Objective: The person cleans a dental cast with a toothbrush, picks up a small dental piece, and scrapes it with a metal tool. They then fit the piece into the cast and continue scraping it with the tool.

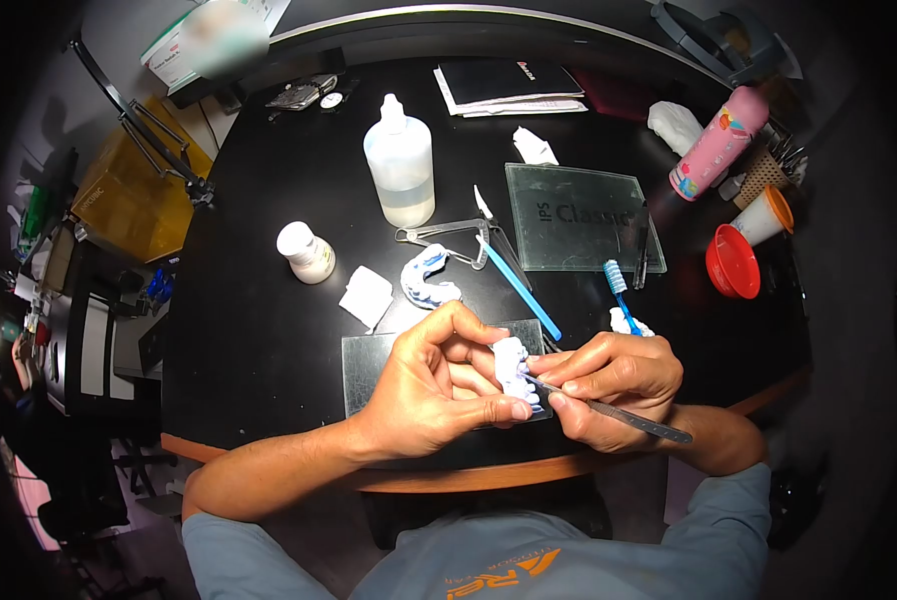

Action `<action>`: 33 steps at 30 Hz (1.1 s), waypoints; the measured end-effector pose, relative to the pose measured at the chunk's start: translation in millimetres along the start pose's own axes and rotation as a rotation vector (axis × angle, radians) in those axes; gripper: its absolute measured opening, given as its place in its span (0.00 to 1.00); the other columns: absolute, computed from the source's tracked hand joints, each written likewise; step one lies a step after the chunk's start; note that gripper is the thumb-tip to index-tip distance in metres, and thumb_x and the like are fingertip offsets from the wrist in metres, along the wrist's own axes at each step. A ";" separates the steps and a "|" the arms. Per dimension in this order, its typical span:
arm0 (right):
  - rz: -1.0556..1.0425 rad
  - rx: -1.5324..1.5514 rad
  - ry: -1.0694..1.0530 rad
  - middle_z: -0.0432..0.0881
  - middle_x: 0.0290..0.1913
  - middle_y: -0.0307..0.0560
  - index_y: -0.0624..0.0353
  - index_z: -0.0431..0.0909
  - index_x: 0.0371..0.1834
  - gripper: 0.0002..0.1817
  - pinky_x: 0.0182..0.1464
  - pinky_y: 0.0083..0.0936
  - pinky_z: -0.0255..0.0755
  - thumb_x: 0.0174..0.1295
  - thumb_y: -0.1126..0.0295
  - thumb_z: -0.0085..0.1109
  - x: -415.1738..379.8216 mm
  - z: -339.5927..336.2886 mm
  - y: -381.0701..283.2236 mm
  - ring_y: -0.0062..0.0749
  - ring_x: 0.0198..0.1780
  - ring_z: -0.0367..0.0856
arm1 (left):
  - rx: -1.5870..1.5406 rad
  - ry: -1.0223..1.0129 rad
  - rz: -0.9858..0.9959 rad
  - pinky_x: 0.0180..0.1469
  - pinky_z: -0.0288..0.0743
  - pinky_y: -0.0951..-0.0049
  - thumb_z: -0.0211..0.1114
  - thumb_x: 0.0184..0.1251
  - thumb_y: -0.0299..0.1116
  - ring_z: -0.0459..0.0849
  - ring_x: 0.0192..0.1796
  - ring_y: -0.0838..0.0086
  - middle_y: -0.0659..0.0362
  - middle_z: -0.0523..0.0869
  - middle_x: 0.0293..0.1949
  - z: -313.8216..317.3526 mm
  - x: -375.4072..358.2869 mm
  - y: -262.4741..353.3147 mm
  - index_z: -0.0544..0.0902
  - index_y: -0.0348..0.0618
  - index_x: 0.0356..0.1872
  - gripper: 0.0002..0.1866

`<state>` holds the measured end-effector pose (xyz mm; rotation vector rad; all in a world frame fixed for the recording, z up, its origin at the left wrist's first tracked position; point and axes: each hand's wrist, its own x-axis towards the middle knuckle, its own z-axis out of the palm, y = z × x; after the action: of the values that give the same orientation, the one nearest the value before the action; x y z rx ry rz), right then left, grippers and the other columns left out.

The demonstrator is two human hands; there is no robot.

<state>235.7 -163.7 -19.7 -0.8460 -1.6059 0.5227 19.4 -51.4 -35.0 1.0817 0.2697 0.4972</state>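
Note:
Near the table's front edge, my left hand [439, 375] is closed around a small white and pale blue dental model [512, 368], held between thumb and fingers. My right hand [614, 385] grips a slim dark metal tool [634, 420], its tip touching the model's right side. Beneath my hands lies a glass plate [366, 375], partly covered by them. A horseshoe-shaped white and blue dental model [427, 280] rests just beyond my left hand. Past my right hand, a blue toothbrush [619, 290] leans with its bristles up.
A clear squeeze bottle [401, 165], a small white bottle [307, 254], a folded tissue [367, 297], a blue-handled knife [519, 285], a glass slab [579, 220], a red bowl [733, 262], an orange-rimmed cup [765, 216] and a pink bottle [719, 143] stand or lie around.

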 end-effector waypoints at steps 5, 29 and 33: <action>0.007 0.032 0.033 0.91 0.40 0.60 0.67 0.86 0.38 0.08 0.58 0.41 0.92 0.59 0.87 0.73 -2.0 1.2 0.0 0.48 0.47 0.96 | -0.005 -0.014 0.003 0.51 0.94 0.73 0.80 0.64 0.15 0.95 0.47 0.68 0.45 0.90 0.46 0.9 -0.1 1.3 0.72 0.35 0.59 0.28; 0.028 0.017 -0.002 0.92 0.39 0.59 0.66 0.86 0.36 0.08 0.55 0.39 0.93 0.58 0.87 0.75 0.2 -2.6 -2.0 0.48 0.47 0.96 | -0.023 -0.031 -0.001 0.52 0.94 0.71 0.79 0.64 0.14 0.96 0.48 0.66 0.44 0.90 0.47 1.0 -0.9 2.2 0.72 0.35 0.59 0.28; 0.020 0.024 -0.002 0.91 0.38 0.59 0.66 0.87 0.38 0.09 0.55 0.45 0.93 0.56 0.88 0.73 1.8 -2.3 -2.5 0.48 0.45 0.96 | -0.023 -0.037 -0.016 0.51 0.94 0.71 0.79 0.65 0.15 0.96 0.48 0.67 0.44 0.91 0.46 1.3 -1.0 3.8 0.72 0.35 0.60 0.28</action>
<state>237.2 -164.3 -16.3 -0.8451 -1.5917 0.5563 18.1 -51.5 -31.0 1.0641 0.2394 0.4646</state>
